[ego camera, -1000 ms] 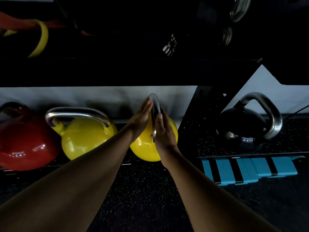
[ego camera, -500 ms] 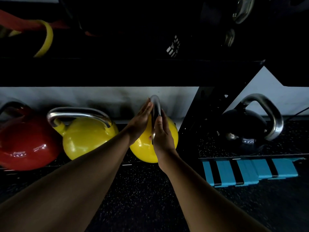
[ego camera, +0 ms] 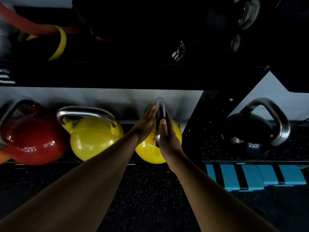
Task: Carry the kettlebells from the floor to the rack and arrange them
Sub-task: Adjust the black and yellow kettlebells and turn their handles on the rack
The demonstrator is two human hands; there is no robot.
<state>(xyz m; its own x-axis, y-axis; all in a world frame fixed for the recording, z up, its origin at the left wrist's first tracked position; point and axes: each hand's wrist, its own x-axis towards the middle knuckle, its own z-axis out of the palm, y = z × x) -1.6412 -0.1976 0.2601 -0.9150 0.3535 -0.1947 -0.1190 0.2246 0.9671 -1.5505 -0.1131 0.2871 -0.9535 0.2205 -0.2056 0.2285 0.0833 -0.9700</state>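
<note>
Little had moved since the earlier frames: both hands were kept pressed against the steel handle (ego camera: 160,114) of the yellow kettlebell (ego camera: 150,153), which stood on the rack's bottom shelf (ego camera: 100,162) at the centre of the view.

Much of the upper shelf (ego camera: 133,76) at twelve o'clock was lost in darkness; only a yellow resistance band (ego camera: 61,44), a red band (ego camera: 25,25) and a chrome handle (ego camera: 249,13) at one o'clock could be made out. The red kettlebell (ego camera: 33,139) at nine o'clock was cut off by the frame edge. White stripes (ego camera: 178,51) on a dark object could be seen but not read. On the black kettlebell (ego camera: 250,131) at three o'clock, a marking ending in "KG" was visible, its number illegible.

The left hand (ego camera: 145,123) was laid flat, fingers straight and together, against the handle's left side. The right hand (ego camera: 167,139) was pressed to the right side, fingers extended, its thumb across the near edge. A second yellow kettlebell (ego camera: 93,139) stood just to the left.
</note>
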